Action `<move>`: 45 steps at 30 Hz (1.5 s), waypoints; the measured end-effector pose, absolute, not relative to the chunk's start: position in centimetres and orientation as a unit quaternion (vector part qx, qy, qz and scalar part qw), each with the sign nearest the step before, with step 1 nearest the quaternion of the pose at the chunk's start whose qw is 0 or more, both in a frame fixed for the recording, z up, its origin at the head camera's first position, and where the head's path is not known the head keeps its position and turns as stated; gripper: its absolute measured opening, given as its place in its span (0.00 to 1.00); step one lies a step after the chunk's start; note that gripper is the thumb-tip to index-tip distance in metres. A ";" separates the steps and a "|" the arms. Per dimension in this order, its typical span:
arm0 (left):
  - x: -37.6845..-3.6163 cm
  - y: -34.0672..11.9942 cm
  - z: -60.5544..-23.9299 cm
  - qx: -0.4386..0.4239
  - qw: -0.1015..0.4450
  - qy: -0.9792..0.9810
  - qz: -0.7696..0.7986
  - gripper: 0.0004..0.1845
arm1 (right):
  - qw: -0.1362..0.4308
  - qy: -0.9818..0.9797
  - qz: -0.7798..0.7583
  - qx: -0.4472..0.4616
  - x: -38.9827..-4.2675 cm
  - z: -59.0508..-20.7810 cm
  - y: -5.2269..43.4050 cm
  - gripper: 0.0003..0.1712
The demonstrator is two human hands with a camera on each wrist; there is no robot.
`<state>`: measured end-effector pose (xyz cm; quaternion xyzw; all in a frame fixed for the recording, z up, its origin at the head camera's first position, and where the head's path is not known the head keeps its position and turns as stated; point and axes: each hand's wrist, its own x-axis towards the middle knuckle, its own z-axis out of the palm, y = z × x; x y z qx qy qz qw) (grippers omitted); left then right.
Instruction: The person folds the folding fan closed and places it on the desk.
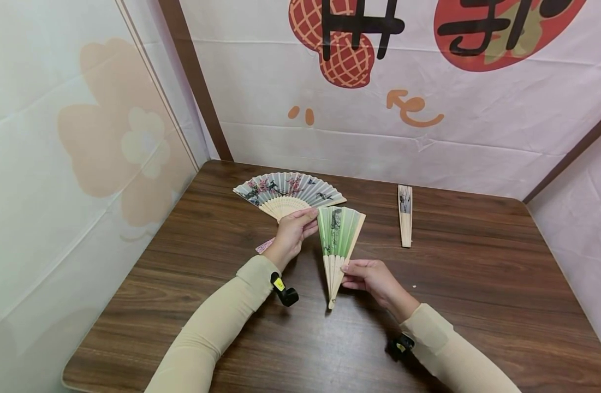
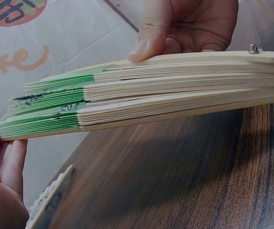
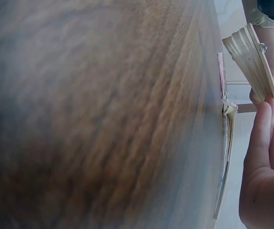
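Note:
Between both hands is a partly spread green folding fan (image 1: pixel 340 229) with pale wooden ribs, its pivot end toward the person. My left hand (image 1: pixel 294 232) pinches the upper left corner of its leaf. Lower on the opposite side, my right hand (image 1: pixel 371 277) holds the outer rib between thumb and fingers. Seen edge-on in the left wrist view, the green pleats (image 2: pixel 51 102) lie bunched in groups, and a small metal rivet (image 2: pixel 254 48) shows at the pivot end. The right wrist view shows the pale ribs (image 3: pixel 248 59) above the right fingers (image 3: pixel 260 138).
A spread grey-blue fan (image 1: pixel 285 188) with pink blossoms lies behind the left hand, its pink tassel (image 1: pixel 265 245) beside that wrist. Farther right lies a folded fan (image 1: pixel 405 215). The brown wooden table (image 1: pixel 457 273) meets fabric walls (image 1: pixel 251 142) at the back and sides.

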<state>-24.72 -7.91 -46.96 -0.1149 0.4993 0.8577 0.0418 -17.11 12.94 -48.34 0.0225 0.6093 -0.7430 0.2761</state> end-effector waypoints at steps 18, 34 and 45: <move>-24.8 -7.5 -47.3 -0.118 0.032 0.507 0.853 0.15 | 0.288 0.609 -0.739 0.007 -17.0 -48.4 12.7 0.11; -24.0 -7.0 -47.5 -0.064 0.051 0.523 0.849 0.12 | 0.284 0.606 -0.743 0.007 -17.1 -48.4 12.6 0.10; -23.7 -6.3 -47.4 -0.084 0.090 0.550 0.826 0.19 | 0.271 0.607 -0.747 0.024 -17.2 -48.3 12.6 0.10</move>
